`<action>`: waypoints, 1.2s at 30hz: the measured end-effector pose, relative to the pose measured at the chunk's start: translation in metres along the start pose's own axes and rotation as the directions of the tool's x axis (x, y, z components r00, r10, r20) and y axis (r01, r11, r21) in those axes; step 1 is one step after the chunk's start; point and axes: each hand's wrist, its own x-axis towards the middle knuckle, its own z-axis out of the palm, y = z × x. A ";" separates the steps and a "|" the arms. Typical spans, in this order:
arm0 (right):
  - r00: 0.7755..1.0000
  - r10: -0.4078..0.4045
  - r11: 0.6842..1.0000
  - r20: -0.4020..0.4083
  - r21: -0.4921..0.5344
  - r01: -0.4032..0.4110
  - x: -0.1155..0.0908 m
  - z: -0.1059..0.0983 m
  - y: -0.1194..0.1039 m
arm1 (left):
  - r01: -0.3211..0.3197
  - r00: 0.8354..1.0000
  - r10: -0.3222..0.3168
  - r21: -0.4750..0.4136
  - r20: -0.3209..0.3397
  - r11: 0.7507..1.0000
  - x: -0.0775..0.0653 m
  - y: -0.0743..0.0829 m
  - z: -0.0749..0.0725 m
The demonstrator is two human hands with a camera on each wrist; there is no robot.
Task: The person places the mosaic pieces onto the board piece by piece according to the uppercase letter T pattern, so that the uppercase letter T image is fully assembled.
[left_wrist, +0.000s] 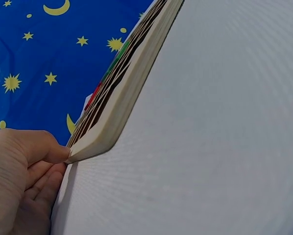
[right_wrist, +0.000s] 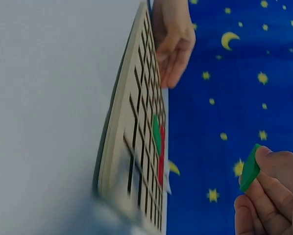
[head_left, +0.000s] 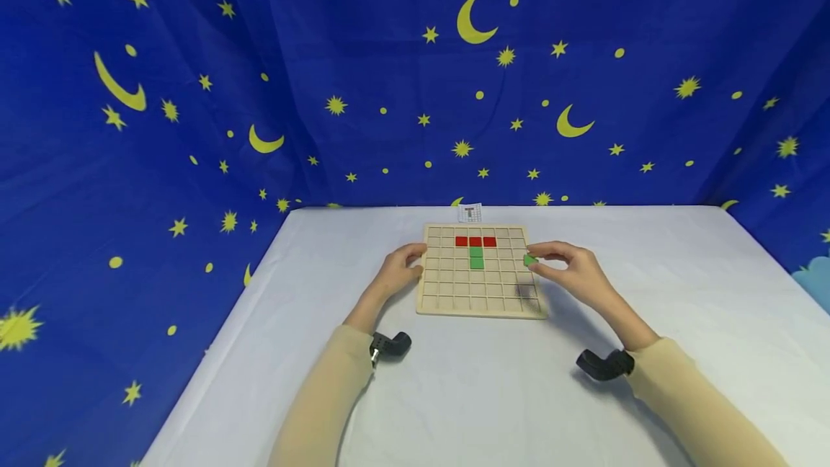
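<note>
A square wooden grid board [head_left: 447, 298] lies on the white table. In it sit a row of red square tiles [head_left: 475, 241] and two green square tiles [head_left: 476, 258] below the middle red one. At the board's left edge my left hand [head_left: 397, 270] holds the rim with thumb and fingers; the left wrist view has the thumb [left_wrist: 56, 152] right on the edge. Above the board's right side my right hand [head_left: 573, 272] pinches a loose green tile [right_wrist: 251, 169] between thumb and fingers, the tile tilted and off the board.
Behind the board, a small card [head_left: 470, 212] with a printed grid pattern lies on the table [head_left: 467, 388]. Blue cloth [head_left: 402, 56] with yellow moons and stars hangs around the back and sides. Each wrist wears a black device [head_left: 606, 365].
</note>
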 end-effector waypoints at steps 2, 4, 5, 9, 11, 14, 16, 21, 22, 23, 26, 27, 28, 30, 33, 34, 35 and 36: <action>0.999 -0.026 1.000 0.020 0.009 0.026 0.006 0.009 -0.002 | -0.016 1.000 0.016 -0.002 -0.003 1.000 -0.001 0.002 0.000; 0.998 -0.047 0.999 0.037 0.016 0.047 0.012 0.018 -0.004 | -0.013 1.000 0.013 0.000 -0.001 1.000 -0.002 0.003 0.001; 0.998 -0.050 0.999 0.046 0.024 0.049 0.015 0.023 -0.005 | -0.008 1.000 0.008 -0.001 0.000 1.000 -0.002 0.003 0.001; 0.996 -0.049 0.998 0.071 0.048 0.046 0.025 0.038 -0.009 | 0.017 1.000 -0.017 0.006 0.007 1.000 0.000 0.002 0.003; 0.996 -0.042 0.997 0.081 0.067 0.037 0.029 0.044 -0.012 | 0.020 1.000 -0.021 0.018 0.009 1.000 0.001 0.002 0.003; 0.995 -0.041 0.995 0.086 0.092 0.033 0.036 0.052 -0.016 | 0.014 1.000 -0.014 0.026 0.009 1.000 0.001 0.002 0.002; 0.995 -0.035 0.995 0.094 0.099 0.026 0.040 0.058 -0.017 | 0.018 1.000 -0.018 0.030 0.010 0.999 0.001 0.003 0.001; 0.992 -0.034 0.995 0.126 0.094 0.022 0.042 0.069 -0.013 | 0.021 1.000 -0.021 0.026 0.011 0.999 0.003 0.001 0.001; 0.992 -0.034 0.995 0.124 0.099 0.022 0.042 0.071 -0.011 | 0.020 1.000 -0.020 0.027 0.011 0.999 0.003 0.001 0.001; 0.992 -0.034 0.994 0.119 0.105 0.022 0.041 0.072 -0.010 | 0.017 1.000 -0.018 0.025 0.011 1.000 0.003 0.000 0.001; 0.995 -0.044 0.993 0.093 0.115 0.033 0.041 0.076 -0.005 | 0.011 1.000 -0.011 0.027 0.009 1.000 0.004 0.000 0.001; 0.995 -0.052 0.993 0.087 0.113 0.042 0.041 0.078 -0.004 | 0.009 1.000 -0.010 0.026 0.009 1.000 0.004 0.000 0.001; 0.995 -0.060 0.993 0.083 0.106 0.051 0.040 0.079 -0.003 | 0.010 1.000 -0.010 0.027 0.008 1.000 0.004 0.000 0.001; 0.994 -0.071 0.994 0.084 0.086 0.064 0.040 0.081 0.000 | 0.013 1.000 -0.013 0.031 0.008 0.999 0.004 0.000 0.001; 0.993 -0.084 0.995 0.085 0.056 0.079 0.040 0.085 0.003 | 0.020 1.000 -0.020 0.036 0.010 0.999 0.004 0.000 0.001; 0.993 -0.085 0.996 0.086 0.040 0.081 0.039 0.087 0.005 | 0.020 1.000 -0.021 0.035 0.009 0.999 0.004 0.000 0.000; 0.992 -0.087 0.996 0.087 0.023 0.086 0.039 0.088 0.006 | 0.018 1.000 -0.018 0.033 0.008 0.999 0.004 0.000 0.000; 0.992 -0.096 0.995 0.085 0.006 0.095 0.039 0.089 0.007 | 0.017 1.000 -0.018 0.030 0.007 0.999 0.003 0.000 0.000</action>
